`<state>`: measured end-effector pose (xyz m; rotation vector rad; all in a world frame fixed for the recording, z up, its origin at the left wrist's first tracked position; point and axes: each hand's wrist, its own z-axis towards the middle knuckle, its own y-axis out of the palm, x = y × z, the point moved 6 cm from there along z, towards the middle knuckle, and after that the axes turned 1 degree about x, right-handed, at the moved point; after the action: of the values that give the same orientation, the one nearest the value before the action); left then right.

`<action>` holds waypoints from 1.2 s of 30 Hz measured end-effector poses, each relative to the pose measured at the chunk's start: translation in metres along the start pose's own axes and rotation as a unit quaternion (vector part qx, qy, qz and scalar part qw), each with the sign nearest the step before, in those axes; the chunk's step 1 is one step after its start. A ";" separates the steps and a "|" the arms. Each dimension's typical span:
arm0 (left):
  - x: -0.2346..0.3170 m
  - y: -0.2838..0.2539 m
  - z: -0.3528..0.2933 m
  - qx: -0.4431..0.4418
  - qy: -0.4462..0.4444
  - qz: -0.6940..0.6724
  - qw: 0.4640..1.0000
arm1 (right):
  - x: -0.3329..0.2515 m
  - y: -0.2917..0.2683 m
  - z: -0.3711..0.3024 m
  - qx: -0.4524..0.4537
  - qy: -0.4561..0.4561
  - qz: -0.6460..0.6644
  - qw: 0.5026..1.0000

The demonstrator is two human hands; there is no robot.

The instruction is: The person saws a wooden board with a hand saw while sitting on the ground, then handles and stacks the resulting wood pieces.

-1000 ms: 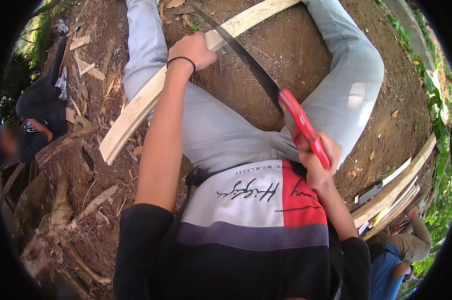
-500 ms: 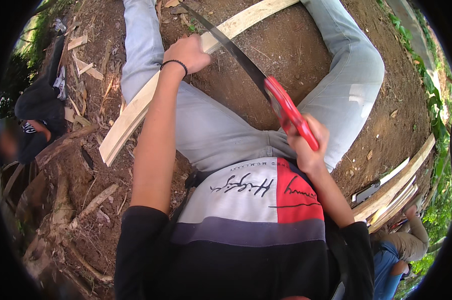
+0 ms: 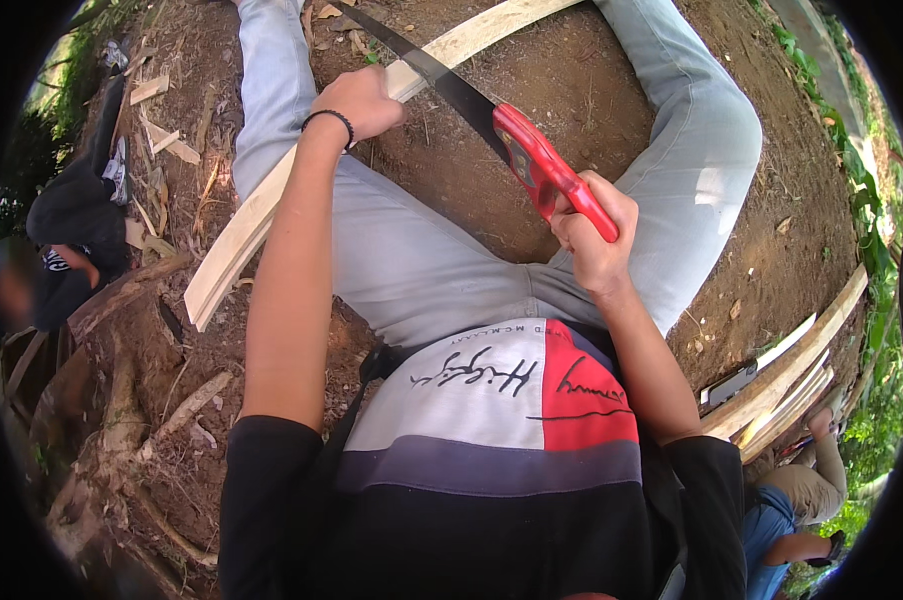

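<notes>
Two hands busy: our left hand (image 3: 357, 100) clamps the pale wooden slat (image 3: 247, 225); our right hand (image 3: 592, 235) grips the red-handled saw (image 3: 492, 120).

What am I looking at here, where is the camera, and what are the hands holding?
There is no machine here. The picture comes from a wide fisheye camera worn on a person's head, looking down at their own body, so straight edges curve near the rim. The person sits on bare dirt with legs in light jeans spread apart. Their left hand, with a dark band at the wrist, presses on a long pale wooden slat lying across the left leg. Their right hand grips the red handle of a hand saw, whose dark blade crosses the slat. Wood scraps lie on the ground, more slats are stacked at the right, and other people sit at both edges.
</notes>
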<state>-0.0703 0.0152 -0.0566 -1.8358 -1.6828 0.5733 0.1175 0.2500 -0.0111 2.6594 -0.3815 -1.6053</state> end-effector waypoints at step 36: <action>0.018 -0.003 -0.010 0.102 -0.036 0.060 0.992 | -0.060 -0.035 -0.045 -0.004 -0.022 -0.117 0.993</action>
<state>-0.0641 0.0322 -0.0458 -1.7938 -1.5040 0.8389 0.1373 0.2917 0.0581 2.7542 -0.0646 -1.7205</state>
